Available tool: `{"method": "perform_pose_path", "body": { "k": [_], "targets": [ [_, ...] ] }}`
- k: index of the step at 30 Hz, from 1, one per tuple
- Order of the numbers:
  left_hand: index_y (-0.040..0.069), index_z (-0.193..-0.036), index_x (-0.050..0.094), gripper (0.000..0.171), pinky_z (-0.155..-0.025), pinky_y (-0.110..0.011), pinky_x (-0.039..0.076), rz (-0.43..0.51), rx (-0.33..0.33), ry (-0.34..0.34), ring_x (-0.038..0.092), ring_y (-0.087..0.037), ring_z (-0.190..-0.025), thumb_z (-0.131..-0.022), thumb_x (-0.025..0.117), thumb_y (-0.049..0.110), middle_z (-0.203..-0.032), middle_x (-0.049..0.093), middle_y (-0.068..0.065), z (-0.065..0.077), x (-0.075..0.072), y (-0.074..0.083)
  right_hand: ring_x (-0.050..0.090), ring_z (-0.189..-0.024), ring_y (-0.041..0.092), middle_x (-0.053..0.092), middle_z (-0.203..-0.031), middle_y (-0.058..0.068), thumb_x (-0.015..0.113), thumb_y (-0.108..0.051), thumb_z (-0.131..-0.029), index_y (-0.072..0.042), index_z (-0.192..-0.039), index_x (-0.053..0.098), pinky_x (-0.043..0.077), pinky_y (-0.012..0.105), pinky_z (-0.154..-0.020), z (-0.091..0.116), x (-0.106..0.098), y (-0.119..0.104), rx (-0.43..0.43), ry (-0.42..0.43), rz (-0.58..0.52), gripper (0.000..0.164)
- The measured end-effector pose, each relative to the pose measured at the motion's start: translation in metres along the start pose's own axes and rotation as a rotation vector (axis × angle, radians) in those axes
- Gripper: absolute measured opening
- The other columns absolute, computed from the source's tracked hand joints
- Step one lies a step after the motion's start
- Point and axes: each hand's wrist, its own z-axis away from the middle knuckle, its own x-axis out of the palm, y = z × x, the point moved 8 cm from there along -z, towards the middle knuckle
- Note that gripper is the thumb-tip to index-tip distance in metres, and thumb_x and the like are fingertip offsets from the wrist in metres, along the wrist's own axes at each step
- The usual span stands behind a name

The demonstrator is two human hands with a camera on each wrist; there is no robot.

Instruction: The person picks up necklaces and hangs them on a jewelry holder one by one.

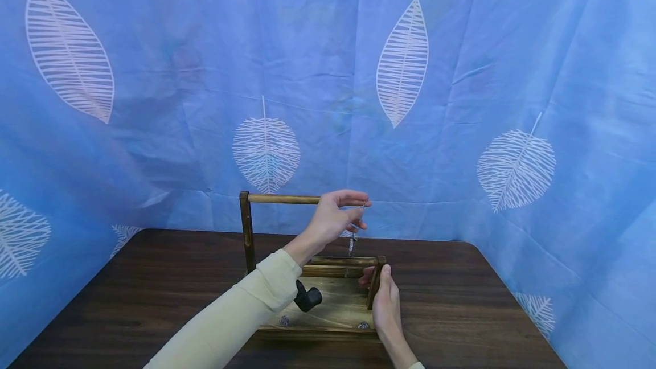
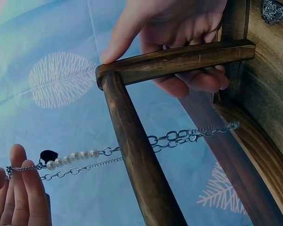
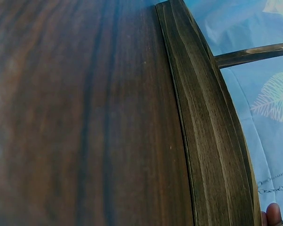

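Note:
My left hand pinches a silver chain bracelet between thumb and fingers, up beside the top bar of a wooden jewelry stand. In the left wrist view, the bracelet hangs doubled, with a row of white pearls, a small black charm and a clasp. The stand's lower bar crosses in front of it there. My right hand grips the stand's right post, thumb on the near side and fingers round behind; this hand shows at the post in the left wrist view too.
Small silver chain pieces lie in the stand's shallow tray, one near its front right corner. A black device shows under the left wrist. The stand sits on a dark wooden table before a blue leaf-patterned curtain.

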Motion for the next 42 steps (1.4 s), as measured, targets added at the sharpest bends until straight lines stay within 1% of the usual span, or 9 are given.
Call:
{"method": "perform_pose_path", "body": {
  "k": [5,11,17,21,24,27,29,36,42],
  "targets": [
    [0.009,-0.127,0.068,0.028,-0.072,-0.042,0.061,0.01,0.011,-0.013,0.072,-0.033,-0.08,-0.101,0.059,0.003,-0.117,0.069,-0.006,-0.004,0.004,0.003,0.064,-0.095,0.028,0.068,-0.1,0.017,0.014,-0.04,-0.112,0.004,-0.114,0.063,0.049,0.035,-0.086,0.0,-0.001,0.001,0.012,-0.001,0.005,0.066],
    [0.009,-0.13,0.066,0.029,-0.074,-0.04,0.061,-0.008,0.016,-0.014,0.072,-0.026,-0.078,-0.103,0.057,0.005,-0.119,0.068,-0.005,-0.011,0.007,0.006,0.064,-0.094,0.026,0.068,-0.099,0.017,0.015,-0.042,-0.112,0.004,-0.115,0.063,0.049,0.035,-0.085,0.0,0.0,0.002,0.022,0.003,0.005,0.066],
    [0.009,-0.13,0.066,0.028,-0.074,-0.037,0.061,-0.011,0.003,0.018,0.073,-0.032,-0.08,-0.104,0.057,0.007,-0.122,0.066,-0.004,-0.02,0.007,0.007,0.064,-0.09,0.025,0.068,-0.094,0.016,0.016,-0.044,-0.112,0.003,-0.111,0.064,0.049,0.033,-0.082,0.0,-0.001,0.0,-0.002,0.024,0.03,0.067],
    [0.009,-0.132,0.065,0.029,-0.075,-0.039,0.061,-0.006,-0.003,0.029,0.073,-0.03,-0.078,-0.104,0.056,0.007,-0.123,0.065,-0.004,-0.023,0.006,0.007,0.064,-0.089,0.025,0.068,-0.094,0.015,0.016,-0.045,-0.111,0.004,-0.111,0.064,0.049,0.035,-0.081,0.001,-0.001,-0.002,-0.008,0.027,0.041,0.068],
    [0.009,-0.133,0.064,0.03,-0.077,-0.042,0.061,-0.007,-0.001,0.028,0.073,-0.031,-0.079,-0.104,0.056,0.007,-0.126,0.065,-0.007,-0.022,0.006,0.007,0.064,-0.09,0.026,0.068,-0.095,0.015,0.015,-0.044,-0.112,0.004,-0.112,0.064,0.049,0.035,-0.081,0.0,-0.001,-0.001,-0.005,0.021,0.041,0.068],
    [0.009,-0.134,0.063,0.03,-0.082,-0.048,0.059,-0.004,-0.002,0.024,0.072,-0.038,-0.085,-0.105,0.055,0.008,-0.129,0.064,-0.008,-0.021,0.005,0.006,0.064,-0.092,0.027,0.068,-0.095,0.016,0.014,-0.041,-0.112,0.004,-0.113,0.063,0.049,0.033,-0.082,-0.001,-0.001,0.002,0.002,0.014,0.039,0.066],
    [0.01,-0.134,0.063,0.03,-0.082,-0.048,0.059,0.0,-0.003,0.023,0.071,-0.039,-0.087,-0.105,0.055,0.008,-0.129,0.064,-0.008,-0.02,0.003,0.005,0.064,-0.093,0.029,0.068,-0.096,0.017,0.014,-0.038,-0.113,0.004,-0.114,0.063,0.048,0.033,-0.082,-0.001,-0.001,0.004,0.01,0.011,0.027,0.065],
    [0.01,-0.134,0.064,0.03,-0.079,-0.043,0.06,0.011,0.013,0.025,0.073,-0.027,-0.079,-0.105,0.055,0.008,-0.127,0.064,-0.007,-0.015,-0.008,0.008,0.065,-0.094,0.028,0.068,-0.098,0.018,0.014,-0.038,-0.113,0.005,-0.116,0.063,0.049,0.034,-0.082,-0.001,0.001,0.005,0.023,0.008,0.017,0.065],
    [0.009,-0.135,0.062,0.031,-0.075,-0.037,0.061,0.031,0.015,0.022,0.073,-0.027,-0.081,-0.105,0.054,0.009,-0.128,0.064,-0.006,-0.01,-0.017,0.01,0.064,-0.092,0.029,0.068,-0.096,0.017,0.015,-0.045,-0.111,0.007,-0.116,0.062,0.049,0.037,-0.078,0.001,0.0,0.0,0.006,0.01,0.043,0.07]
  ]
}}
